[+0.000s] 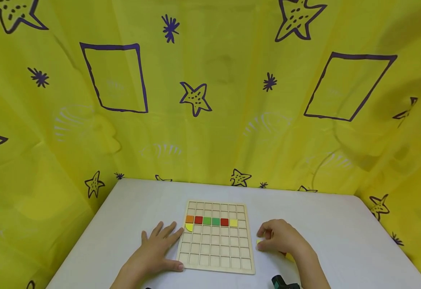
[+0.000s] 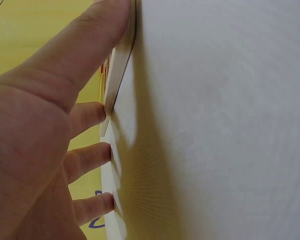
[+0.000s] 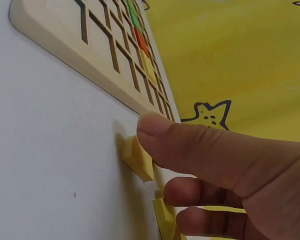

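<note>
A wooden grid board [image 1: 215,252] lies on the white table [image 1: 340,233]. One row holds orange, red, green, green, red and yellow tiles [image 1: 211,220], and a yellow quarter-round piece [image 1: 189,227] sits below the orange one. My left hand [image 1: 156,249] lies flat beside the board's left edge, with its thumb [image 2: 85,45] against the board's rim [image 2: 121,55]. My right hand [image 1: 279,239] is curled just right of the board. Its thumb [image 3: 190,145] presses on a small yellow tile [image 3: 137,160] on the table. A second yellow tile [image 3: 165,220] lies under the curled fingers.
A yellow curtain [image 1: 210,100] printed with purple stars and squares encloses the table on three sides. A black and green object [image 1: 284,283] sits at the near edge by my right forearm. Another yellow piece [image 1: 290,257] shows beside the right wrist.
</note>
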Demonstrator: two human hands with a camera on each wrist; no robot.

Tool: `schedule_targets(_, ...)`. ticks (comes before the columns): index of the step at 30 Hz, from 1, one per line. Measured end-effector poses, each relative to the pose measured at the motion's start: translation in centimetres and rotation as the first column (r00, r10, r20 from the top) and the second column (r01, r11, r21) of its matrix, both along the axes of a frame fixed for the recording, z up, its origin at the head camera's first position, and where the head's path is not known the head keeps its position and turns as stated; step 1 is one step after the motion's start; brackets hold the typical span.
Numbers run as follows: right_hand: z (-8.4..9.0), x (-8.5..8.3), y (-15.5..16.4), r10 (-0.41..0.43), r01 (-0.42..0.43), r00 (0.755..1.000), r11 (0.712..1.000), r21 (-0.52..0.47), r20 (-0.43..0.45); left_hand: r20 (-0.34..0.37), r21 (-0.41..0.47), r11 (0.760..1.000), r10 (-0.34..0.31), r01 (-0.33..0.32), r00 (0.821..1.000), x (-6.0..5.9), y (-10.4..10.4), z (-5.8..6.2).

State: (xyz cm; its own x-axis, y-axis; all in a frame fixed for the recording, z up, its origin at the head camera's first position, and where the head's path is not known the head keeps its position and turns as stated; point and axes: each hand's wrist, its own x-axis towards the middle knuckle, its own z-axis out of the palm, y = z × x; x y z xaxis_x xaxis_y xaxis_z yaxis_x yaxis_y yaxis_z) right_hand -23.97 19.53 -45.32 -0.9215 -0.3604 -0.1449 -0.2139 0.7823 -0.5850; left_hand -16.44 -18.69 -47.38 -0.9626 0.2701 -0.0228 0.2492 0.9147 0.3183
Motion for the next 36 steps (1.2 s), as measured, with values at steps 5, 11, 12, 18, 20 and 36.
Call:
schedule_targets(5,-0.2,0.0,-0.3,0.000,0.002,0.999,0.998,0.060,-0.037,0.021,0.007,1.000,0.002,-0.002,1.000,0.1,0.1,0.1)
schedule_targets(11,-0.3,-0.2,-0.8,-0.006,0.020,0.994,0.992,0.122,-0.114,0.023,0.011,1.000,0.007,-0.007,1.000,0.2,0.2,0.2)
schedule_targets(12,-0.3,-0.2,-0.9,-0.008,0.023,0.993,0.992,0.124,-0.120,0.024,0.012,1.000,0.008,-0.008,1.000,0.2,0.2,0.2)
schedule_targets(18,-0.3,0.0,-0.9,-0.014,0.030,0.991,0.992,0.120,-0.135,0.030,0.008,1.000,0.008,-0.009,1.000,0.2,0.2,0.3)
schedule_targets(20,-0.3,0.0,-0.9,-0.016,0.031,0.991,0.993,0.116,-0.131,0.030,0.007,1.000,0.007,-0.008,1.000,0.2,0.2,0.3)
schedule_targets(36,-0.9,-0.4,-1.5,-0.011,0.053,0.968,0.985,0.163,-0.251,0.022,0.011,1.000,0.011,-0.011,1.000,0.3,0.3,0.8)
